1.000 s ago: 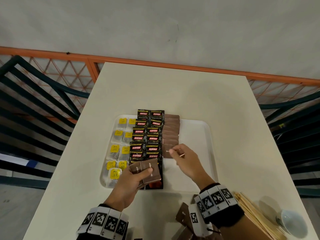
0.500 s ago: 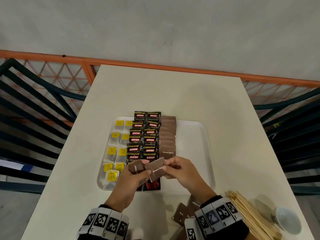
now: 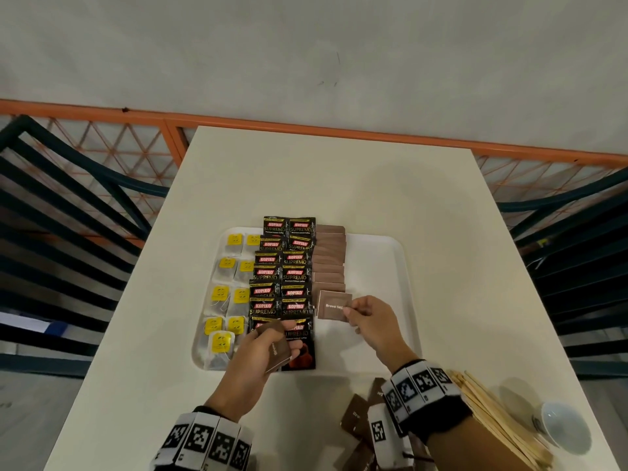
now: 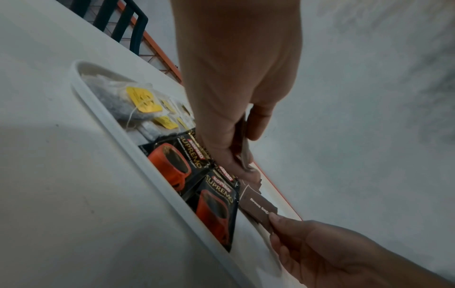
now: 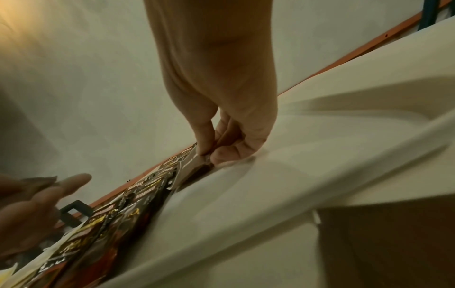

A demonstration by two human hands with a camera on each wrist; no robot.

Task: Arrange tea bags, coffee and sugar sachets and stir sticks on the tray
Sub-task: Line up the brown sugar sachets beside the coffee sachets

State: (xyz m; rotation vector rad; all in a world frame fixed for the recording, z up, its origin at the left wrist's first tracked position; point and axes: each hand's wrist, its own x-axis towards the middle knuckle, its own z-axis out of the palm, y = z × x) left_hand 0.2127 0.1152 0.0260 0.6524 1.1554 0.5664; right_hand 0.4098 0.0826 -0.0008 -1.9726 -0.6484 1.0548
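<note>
On a white counter, at the frame's centre, sits a white tray. Tea bags with yellow tags fill its left side, black coffee sachets run in two columns beside them, and a column of brown sugar sachets overlaps to their right. The right hand pinches one sugar sachet at the column's near end. The left hand, lower centre, grips more brown sachets above the coffee. Stir sticks and a white cup lie off the tray at lower right.
</note>
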